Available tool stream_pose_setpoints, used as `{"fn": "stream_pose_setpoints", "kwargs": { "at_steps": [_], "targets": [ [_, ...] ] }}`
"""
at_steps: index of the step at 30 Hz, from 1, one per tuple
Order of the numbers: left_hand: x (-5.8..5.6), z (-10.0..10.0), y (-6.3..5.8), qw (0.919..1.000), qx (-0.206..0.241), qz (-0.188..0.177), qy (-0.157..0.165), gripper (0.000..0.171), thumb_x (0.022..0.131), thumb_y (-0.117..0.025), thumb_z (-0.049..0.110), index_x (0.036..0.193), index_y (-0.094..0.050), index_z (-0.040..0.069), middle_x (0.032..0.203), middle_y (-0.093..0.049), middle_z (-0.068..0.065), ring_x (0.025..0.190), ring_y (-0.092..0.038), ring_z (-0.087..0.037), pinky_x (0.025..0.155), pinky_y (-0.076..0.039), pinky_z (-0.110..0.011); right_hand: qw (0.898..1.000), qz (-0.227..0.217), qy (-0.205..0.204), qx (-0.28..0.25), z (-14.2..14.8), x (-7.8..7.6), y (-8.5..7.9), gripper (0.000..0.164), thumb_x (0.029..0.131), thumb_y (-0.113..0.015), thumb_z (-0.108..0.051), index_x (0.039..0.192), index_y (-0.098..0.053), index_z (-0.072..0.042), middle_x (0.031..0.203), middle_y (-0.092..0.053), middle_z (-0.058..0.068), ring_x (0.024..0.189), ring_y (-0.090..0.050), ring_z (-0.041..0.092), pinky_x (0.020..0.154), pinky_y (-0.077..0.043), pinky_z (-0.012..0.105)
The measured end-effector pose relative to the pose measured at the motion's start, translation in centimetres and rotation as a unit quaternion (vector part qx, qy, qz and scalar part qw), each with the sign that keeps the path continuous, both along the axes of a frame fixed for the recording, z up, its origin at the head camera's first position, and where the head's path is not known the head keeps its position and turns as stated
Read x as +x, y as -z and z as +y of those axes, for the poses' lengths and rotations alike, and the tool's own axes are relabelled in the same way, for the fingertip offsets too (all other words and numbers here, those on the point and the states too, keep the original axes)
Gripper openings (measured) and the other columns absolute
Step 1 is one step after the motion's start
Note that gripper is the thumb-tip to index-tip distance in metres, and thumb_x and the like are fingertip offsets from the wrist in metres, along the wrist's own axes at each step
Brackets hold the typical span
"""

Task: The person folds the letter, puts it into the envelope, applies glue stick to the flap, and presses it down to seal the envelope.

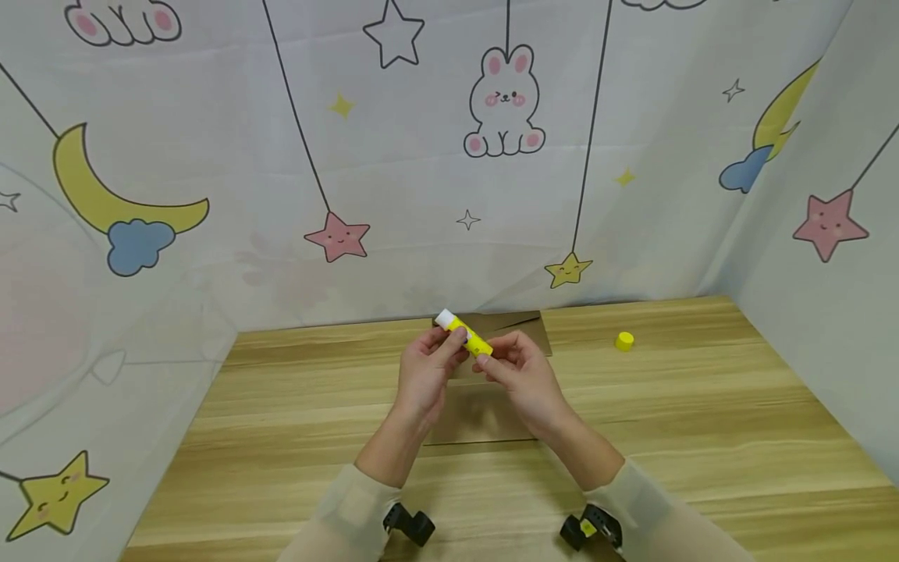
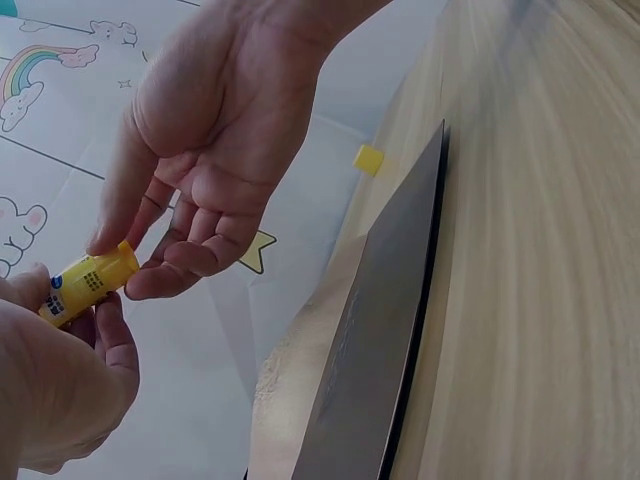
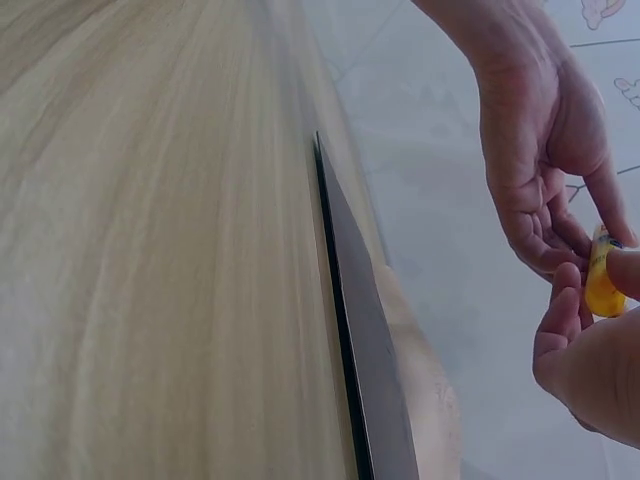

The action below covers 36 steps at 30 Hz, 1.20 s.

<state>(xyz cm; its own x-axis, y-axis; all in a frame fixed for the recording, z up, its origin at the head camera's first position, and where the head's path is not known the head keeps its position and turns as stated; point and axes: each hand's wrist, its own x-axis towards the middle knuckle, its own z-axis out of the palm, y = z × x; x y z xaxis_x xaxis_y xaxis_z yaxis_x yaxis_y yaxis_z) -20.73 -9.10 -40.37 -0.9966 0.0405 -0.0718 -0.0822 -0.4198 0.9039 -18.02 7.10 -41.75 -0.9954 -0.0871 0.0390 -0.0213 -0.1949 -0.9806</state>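
A yellow glue stick (image 1: 472,339) slants between both hands above the table, its white, uncapped end pointing up and to the left. My left hand (image 1: 424,373) grips the tube around its middle, thumb on top. At the lower end, my right hand (image 1: 525,382) pinches the yellow base between thumb and fingers; the left wrist view shows that base (image 2: 122,262) close up. Below the hands lies a flat brown paper envelope (image 1: 485,417), partly hidden by them, with its darker far part towards the wall. The yellow cap (image 1: 624,341) sits on the table to the right.
The wood-grain table (image 1: 295,437) meets a white printed curtain (image 1: 421,156) at the back and sides. Each forearm wears a black strapped device (image 1: 410,524) near the table's front.
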Motion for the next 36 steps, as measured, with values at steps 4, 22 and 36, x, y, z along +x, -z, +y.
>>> {"fn": "stream_pose_setpoints", "kwargs": {
  "at_steps": [4,22,36],
  "targets": [
    [0.1,-0.1,0.0,1.0000,-0.004,0.002,-0.008,0.033,0.099,-0.079,0.014,0.121,-0.067,-0.008,0.109,-0.068,-0.010,0.097,-0.068,-0.017,0.090,-0.059,-0.028,1.000,-0.007,-0.003,0.007,-0.1,-0.1,-0.1,0.027,0.103,-0.069,-0.004,0.127,-0.056,-0.001,0.113,-0.067,0.014,0.102,-0.073,0.025,0.092,-0.058,0.034],
    [-0.5,-2.5,-0.4,0.9839,-0.152,0.080,-0.049,0.037,0.098,-0.077,0.010,0.129,-0.069,-0.007,0.115,-0.070,-0.015,0.100,-0.070,-0.021,0.087,-0.061,-0.030,0.979,0.009,0.001,0.203,5.2,-2.0,-1.8,0.041,0.105,-0.070,-0.017,0.137,-0.053,0.001,0.129,-0.063,0.017,0.117,-0.063,0.028,0.099,-0.054,0.034],
    [-0.7,-4.6,0.2,0.8617,-0.430,0.266,-0.049,0.032,0.096,-0.081,0.009,0.126,-0.074,0.001,0.114,-0.068,-0.010,0.100,-0.065,-0.026,0.088,-0.057,-0.044,0.871,0.081,0.042,0.483,13.2,-3.9,-1.6,0.045,0.108,-0.064,-0.019,0.143,-0.052,0.006,0.139,-0.057,0.028,0.125,-0.057,0.045,0.100,-0.051,0.060]
  ]
}}
